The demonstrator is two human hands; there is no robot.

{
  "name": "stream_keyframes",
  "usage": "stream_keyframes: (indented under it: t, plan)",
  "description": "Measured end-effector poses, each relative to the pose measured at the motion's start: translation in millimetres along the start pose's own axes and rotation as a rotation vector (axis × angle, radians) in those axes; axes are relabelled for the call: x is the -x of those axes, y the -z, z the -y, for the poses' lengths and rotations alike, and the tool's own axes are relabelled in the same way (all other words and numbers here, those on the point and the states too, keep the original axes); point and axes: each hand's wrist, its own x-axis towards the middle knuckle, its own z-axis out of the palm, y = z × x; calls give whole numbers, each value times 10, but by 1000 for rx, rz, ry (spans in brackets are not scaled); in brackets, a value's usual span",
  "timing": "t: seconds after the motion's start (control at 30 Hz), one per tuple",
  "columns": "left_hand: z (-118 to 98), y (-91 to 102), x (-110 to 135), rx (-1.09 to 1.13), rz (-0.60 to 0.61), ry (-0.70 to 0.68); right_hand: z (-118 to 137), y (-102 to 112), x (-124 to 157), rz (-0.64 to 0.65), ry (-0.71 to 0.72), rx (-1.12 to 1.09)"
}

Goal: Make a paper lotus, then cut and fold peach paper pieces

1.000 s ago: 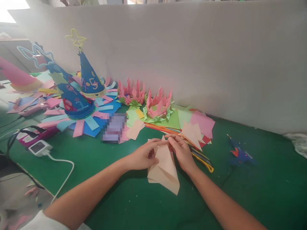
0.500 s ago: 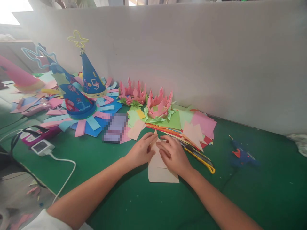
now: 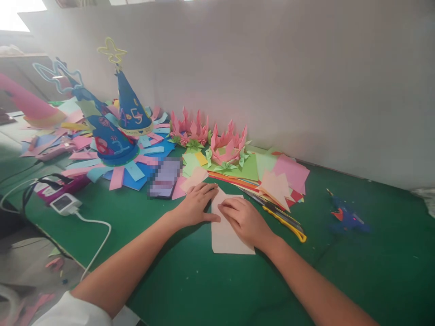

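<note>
A folded sheet of pale peach paper [image 3: 227, 239] lies flat on the green table [image 3: 190, 280]. My left hand [image 3: 195, 204] rests at the paper's left edge, fingers laid flat and pressed on it. My right hand [image 3: 245, 219] lies across the upper part of the sheet, fingers stretched leftward and pressing down. The two hands almost touch above the paper. A yellow utility knife [image 3: 283, 220] lies just right of my right hand.
A stack of coloured paper [image 3: 272, 174] with pink paper flowers [image 3: 227, 147] sits behind the hands. Blue cone hats [image 3: 131, 108] stand at the left on paper strips. A phone [image 3: 165, 178], a white charger with cable [image 3: 64, 203] and a blue glue gun [image 3: 345, 217] lie around. A grey wall [image 3: 306, 81] closes the back.
The paper was held up and folded between both hands; it has been laid down on the table and both hands now press it flat.
</note>
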Motion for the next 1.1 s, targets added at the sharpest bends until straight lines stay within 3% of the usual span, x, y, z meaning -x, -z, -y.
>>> stream_keyframes:
  t: [0.27,0.6,1.1]
  plan:
    - [46,51,35,-19,51,-44,1,10,17,-10,12,-21]
    - [0,18,-11,-64,-31,-1,1,3,12,-7,12,12]
    - [-22,-91,-25,-371,-133,32,32,-11,7,5,18,84]
